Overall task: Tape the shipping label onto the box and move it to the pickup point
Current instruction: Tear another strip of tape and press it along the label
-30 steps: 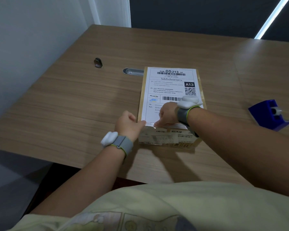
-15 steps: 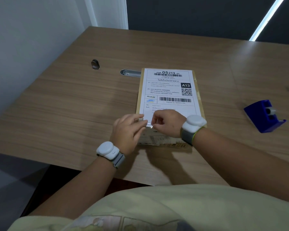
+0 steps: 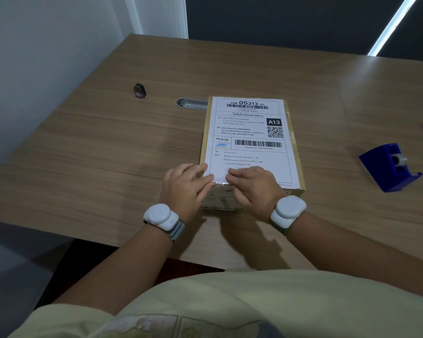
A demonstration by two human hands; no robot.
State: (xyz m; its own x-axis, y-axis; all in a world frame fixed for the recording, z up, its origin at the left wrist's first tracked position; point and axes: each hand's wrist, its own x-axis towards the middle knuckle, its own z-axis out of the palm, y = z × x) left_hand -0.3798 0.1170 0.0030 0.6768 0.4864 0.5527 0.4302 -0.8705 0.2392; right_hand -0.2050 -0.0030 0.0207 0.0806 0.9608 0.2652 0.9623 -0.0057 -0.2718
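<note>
Left hand [image 3: 185, 189] lies flat, fingers spread, on the near-left corner of the box [image 3: 294, 152], centre frame. The shipping label [image 3: 249, 142] on top reads "05B-05213-01", "A13", "FLASH". Right hand [image 3: 253, 189] presses with fingers loosely curled on a shiny tape strip [image 3: 220, 182] along the label's near edge; a second ago that hand was a fist pointing down. Bare table [image 3: 83, 154] lies left; a blue tape dispenser [image 3: 390, 167] sits well right.

Matt paper label [image 3: 249, 137], woodgrain table [image 3: 108, 154]
</note>
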